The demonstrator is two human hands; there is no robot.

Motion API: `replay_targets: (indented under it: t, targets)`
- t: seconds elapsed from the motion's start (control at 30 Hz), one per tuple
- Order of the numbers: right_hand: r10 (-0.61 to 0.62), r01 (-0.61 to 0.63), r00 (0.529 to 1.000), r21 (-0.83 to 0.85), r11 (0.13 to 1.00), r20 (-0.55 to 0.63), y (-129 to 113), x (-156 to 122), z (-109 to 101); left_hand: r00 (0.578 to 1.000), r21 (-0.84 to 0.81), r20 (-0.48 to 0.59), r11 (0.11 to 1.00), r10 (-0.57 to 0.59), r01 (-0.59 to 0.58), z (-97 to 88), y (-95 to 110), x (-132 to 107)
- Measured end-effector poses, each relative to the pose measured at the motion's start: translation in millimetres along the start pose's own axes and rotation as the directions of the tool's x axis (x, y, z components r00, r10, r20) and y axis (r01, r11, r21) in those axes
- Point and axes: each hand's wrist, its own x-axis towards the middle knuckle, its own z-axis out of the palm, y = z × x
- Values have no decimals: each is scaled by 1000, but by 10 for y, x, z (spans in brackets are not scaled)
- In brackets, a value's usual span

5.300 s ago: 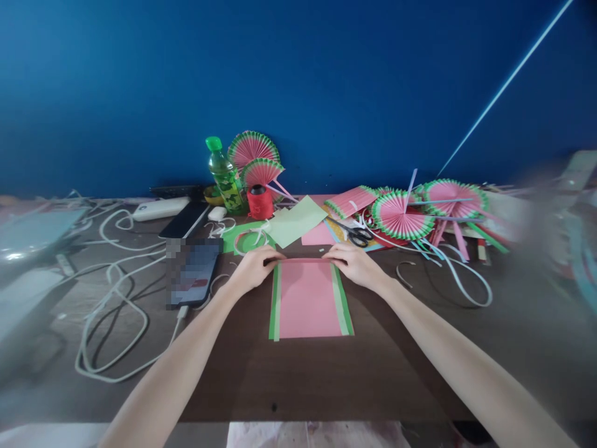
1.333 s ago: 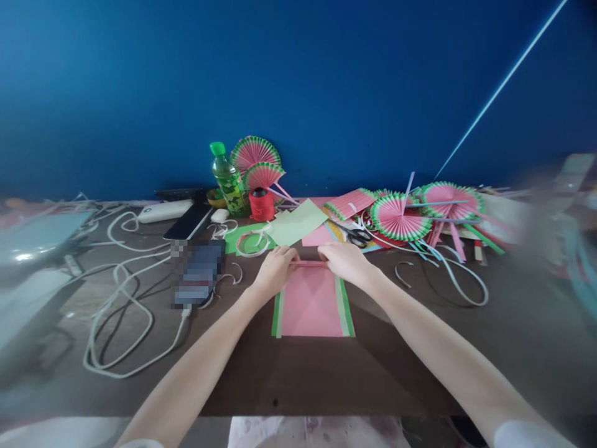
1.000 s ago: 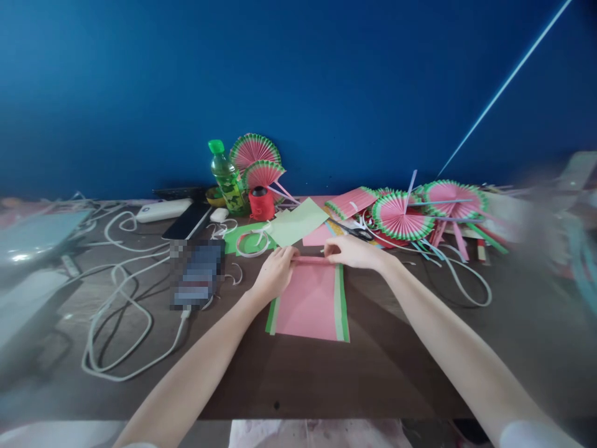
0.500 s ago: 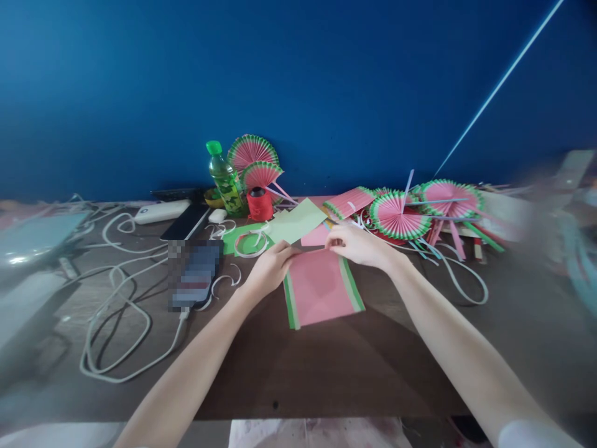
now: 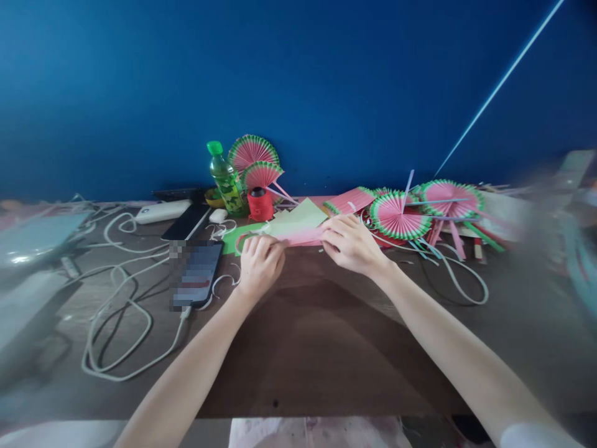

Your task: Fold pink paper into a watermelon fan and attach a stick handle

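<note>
1. The pink sheet (image 5: 301,236) is up off the surface (image 5: 326,348), held between both hands and seen almost edge-on, so its green borders barely show.
2. The left hand (image 5: 260,264) has its grip clenched on the sheet's left end, fingers curled over it.
3. The right hand (image 5: 351,244) is grasping the right end, thumb and fingers pinched onto the paper.
4. Progress, as I judge it: the sheet reads as one flat piece with at most a narrow fold along one edge. The angle hides the detail, but it has nothing like full pleating, so most of the folding looks undone.
5. Just beyond the grip lies pale green paper (image 5: 303,216).
6. Left of the left grip sits a phone (image 5: 196,274), with a white cable (image 5: 119,314) looping off it.
7. Beyond the right grip, finished pleated fans (image 5: 401,216) are heaped together.
8. Farther back, a green bottle (image 5: 224,177) stands beside a red spool (image 5: 260,204).
</note>
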Motion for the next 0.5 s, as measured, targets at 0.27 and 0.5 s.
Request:
replay_targets:
  t: [0.27,0.5]
  targets:
    - [107,-236,867,212,948,486,80,-47,152,828,-235,539,972,156,-30,110,152,7]
    - [161,-413,737,249,876,656,213,-83,232,707,-415,694,879,137,237,264,83,126]
